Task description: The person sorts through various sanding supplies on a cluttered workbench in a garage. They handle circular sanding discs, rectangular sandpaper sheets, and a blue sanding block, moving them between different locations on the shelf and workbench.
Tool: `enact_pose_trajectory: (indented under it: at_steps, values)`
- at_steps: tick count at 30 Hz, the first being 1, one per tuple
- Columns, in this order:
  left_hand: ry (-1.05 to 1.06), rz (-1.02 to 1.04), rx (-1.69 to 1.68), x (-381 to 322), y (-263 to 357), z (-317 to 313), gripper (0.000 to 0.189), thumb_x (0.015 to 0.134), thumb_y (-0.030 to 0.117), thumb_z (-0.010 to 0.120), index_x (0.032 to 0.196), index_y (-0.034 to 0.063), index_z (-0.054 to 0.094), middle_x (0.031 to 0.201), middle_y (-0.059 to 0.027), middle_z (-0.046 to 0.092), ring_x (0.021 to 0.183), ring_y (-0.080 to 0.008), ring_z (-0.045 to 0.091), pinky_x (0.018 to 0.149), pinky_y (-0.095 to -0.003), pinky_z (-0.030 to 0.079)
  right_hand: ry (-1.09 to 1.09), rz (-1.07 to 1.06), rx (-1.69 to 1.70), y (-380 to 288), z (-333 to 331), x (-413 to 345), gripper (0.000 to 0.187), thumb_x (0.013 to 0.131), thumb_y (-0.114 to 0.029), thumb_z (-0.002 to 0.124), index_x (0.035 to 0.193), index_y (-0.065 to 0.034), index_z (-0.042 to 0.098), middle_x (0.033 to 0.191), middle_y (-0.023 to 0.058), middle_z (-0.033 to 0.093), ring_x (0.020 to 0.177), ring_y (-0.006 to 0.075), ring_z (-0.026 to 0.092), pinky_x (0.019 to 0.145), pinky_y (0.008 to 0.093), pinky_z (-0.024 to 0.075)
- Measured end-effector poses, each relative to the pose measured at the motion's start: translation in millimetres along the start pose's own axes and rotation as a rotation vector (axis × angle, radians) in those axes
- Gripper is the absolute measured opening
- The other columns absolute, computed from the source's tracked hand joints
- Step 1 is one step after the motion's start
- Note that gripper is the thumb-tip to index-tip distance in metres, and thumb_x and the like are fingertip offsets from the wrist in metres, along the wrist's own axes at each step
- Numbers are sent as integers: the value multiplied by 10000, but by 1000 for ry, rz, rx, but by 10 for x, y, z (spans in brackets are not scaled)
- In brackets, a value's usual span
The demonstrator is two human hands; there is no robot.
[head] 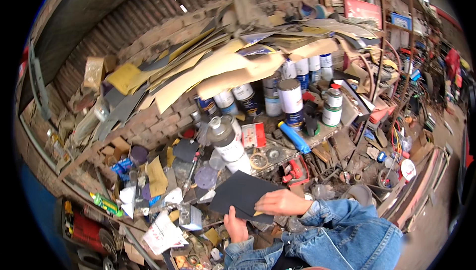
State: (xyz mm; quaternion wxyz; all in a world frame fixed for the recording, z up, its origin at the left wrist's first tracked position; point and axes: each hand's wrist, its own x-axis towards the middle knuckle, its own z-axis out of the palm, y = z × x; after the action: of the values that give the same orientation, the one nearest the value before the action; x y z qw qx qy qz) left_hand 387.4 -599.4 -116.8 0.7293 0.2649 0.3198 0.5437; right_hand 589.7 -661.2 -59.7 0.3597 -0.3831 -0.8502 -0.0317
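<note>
A dark sheet of sandpaper (238, 190) is held out flat above the cluttered bench. My left hand (236, 226) grips its near edge, with the thumb on top and the fingers underneath. Across the right side of the same sheet lies my right hand (280, 203), its fingers together and its thumb hidden. A small tan patch, perhaps a turned corner of the sheet, shows beneath the right fingertips. Just beyond the sheet stand capped bottles with white labels (228, 147).
Paint cans (291, 102) line the shelf, and a blue roll (293, 136) lies before them. Above, sandpaper sheets (215, 71) overhang the shelf's edge. A red tool (293, 171) sits to the right; purple sanding discs (205, 177) and a printed paper (162, 232) lie left.
</note>
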Motion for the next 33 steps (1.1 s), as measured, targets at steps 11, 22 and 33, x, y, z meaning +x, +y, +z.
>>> enact_pose_trajectory:
  at_steps: [11,22,33]
  values:
    - [-30,-89,51,-72,-459,265,377,935,174,598,1254,1,498,1191,-106,592,1061,-250,589,896,-394,494,-65,-70,-32,115,-222,-515,344,808,-195,605,1119,-49,622,1094,35,634,1029,200,605,831,311,528]
    - [104,47,93,-163,-202,453,458,867,46,636,1292,21,467,1216,-101,563,1064,-250,580,867,-386,502,626,108,-489,1029,-2618,413,297,740,-67,741,1026,-74,660,969,90,684,891,289,649,758,369,540]
    - [129,45,130,180,21,375,503,885,83,631,1341,29,425,1247,-91,542,1083,-237,568,861,-378,500,122,403,-539,1996,-4024,1091,228,785,-164,726,978,-43,719,908,149,703,840,302,673,775,369,524]
